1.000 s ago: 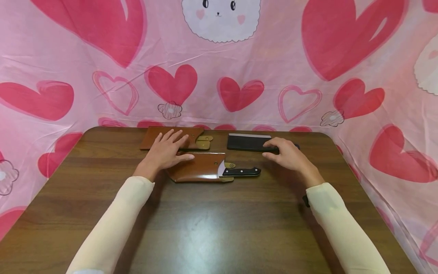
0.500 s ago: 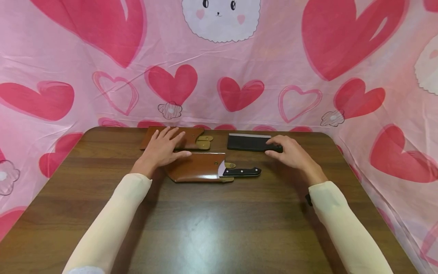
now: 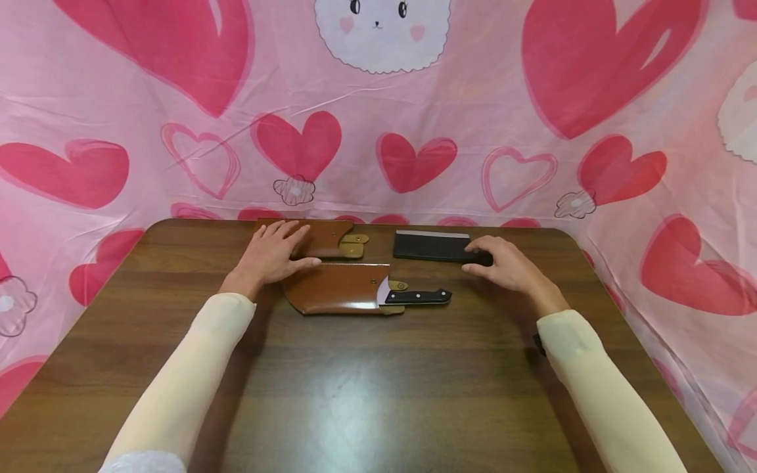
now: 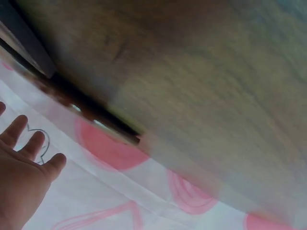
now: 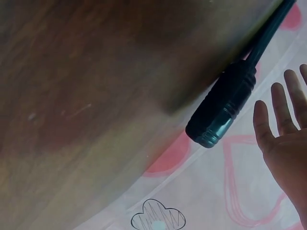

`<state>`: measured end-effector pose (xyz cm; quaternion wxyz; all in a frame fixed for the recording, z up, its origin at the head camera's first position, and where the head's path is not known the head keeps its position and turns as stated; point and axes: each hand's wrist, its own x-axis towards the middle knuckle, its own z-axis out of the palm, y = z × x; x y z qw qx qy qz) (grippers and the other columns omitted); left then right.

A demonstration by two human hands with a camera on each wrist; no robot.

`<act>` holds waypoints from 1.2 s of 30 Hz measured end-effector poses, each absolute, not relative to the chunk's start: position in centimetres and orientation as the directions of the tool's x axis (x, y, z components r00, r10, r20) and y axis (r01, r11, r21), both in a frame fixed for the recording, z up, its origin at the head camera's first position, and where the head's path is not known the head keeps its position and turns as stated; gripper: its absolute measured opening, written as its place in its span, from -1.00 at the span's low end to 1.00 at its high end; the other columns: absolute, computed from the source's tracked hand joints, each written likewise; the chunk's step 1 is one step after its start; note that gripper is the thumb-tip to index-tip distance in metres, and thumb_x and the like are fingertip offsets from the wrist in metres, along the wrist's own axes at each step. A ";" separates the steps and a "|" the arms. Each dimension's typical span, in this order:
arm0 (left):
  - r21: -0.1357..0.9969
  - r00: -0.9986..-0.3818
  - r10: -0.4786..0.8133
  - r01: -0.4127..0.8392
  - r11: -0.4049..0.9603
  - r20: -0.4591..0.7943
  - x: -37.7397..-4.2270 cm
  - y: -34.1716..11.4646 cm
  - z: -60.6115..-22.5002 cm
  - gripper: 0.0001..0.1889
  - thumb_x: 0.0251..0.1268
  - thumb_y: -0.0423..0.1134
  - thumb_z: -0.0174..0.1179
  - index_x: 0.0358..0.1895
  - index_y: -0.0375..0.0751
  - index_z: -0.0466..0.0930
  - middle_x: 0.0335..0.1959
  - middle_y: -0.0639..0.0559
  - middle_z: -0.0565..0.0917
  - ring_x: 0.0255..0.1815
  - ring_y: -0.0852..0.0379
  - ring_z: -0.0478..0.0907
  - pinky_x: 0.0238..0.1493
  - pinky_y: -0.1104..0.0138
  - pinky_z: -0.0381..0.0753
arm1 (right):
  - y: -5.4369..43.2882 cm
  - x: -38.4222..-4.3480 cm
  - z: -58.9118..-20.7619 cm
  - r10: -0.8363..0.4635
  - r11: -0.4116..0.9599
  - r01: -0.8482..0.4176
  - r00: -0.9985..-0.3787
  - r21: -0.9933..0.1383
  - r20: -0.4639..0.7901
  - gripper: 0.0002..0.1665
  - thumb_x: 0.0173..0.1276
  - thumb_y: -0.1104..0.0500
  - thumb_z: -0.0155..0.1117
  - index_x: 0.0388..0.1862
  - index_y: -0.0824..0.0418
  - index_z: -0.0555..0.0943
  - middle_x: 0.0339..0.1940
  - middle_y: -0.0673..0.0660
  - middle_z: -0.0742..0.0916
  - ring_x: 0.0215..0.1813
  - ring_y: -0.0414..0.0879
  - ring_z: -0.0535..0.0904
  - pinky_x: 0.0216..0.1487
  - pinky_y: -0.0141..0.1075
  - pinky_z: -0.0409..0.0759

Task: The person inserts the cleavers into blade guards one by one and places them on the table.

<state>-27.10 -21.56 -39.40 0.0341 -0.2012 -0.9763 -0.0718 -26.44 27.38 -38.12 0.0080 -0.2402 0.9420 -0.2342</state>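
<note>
My left hand [image 3: 269, 256] hovers with spread fingers at the left ends of two brown leather knife sheaths; in the left wrist view its fingers touch nothing. The rear sheath [image 3: 322, 238] lies flat, its snap straps undone. In the front sheath [image 3: 340, 289] sits a kitchen knife, its black riveted handle [image 3: 418, 297] sticking out to the right. A black-bladed cleaver [image 3: 430, 246] with a pale edge lies at the back right. Beside its ribbed handle [image 5: 223, 103] my right hand [image 3: 505, 266] is held loosely, apart from it in the right wrist view.
All of this lies on a dark wood-grain table [image 3: 343, 394] with rounded far corners. A pink cloth [image 3: 414, 105] printed with hearts hangs right behind the table and along both sides.
My left hand has drawn back to the left, off the sheaths' middle. My right hand has shifted slightly to the right. The sheaths, knife and cleaver have stayed in place.
</note>
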 end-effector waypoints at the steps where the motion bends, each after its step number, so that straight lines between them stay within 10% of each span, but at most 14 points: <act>1: 0.131 -0.918 0.386 0.395 0.909 0.091 -27.2 -21.7 -39.5 -0.07 0.31 0.40 0.13 0.56 -0.18 0.26 0.52 -0.29 0.27 0.53 -0.36 0.06 0.47 -0.29 -0.06 | 27.4 -26.5 -38.2 -0.459 0.778 -0.449 -0.884 -0.440 0.092 -0.47 0.38 0.02 0.43 0.18 0.32 0.61 0.18 0.31 0.64 0.31 0.24 0.44 0.39 0.25 0.20; 36: 0.174 -0.939 0.344 0.342 0.923 0.018 -29.2 -22.8 -40.3 0.11 0.13 0.58 0.09 0.59 -0.15 0.20 0.57 -0.23 0.19 0.56 -0.34 0.01 0.46 -0.32 -0.08 | 28.7 -28.1 -38.7 -0.413 0.832 -0.404 -0.909 -0.381 0.061 -0.36 0.34 -0.04 0.46 0.22 0.35 0.59 0.25 0.35 0.61 0.37 0.31 0.35 0.40 0.24 0.20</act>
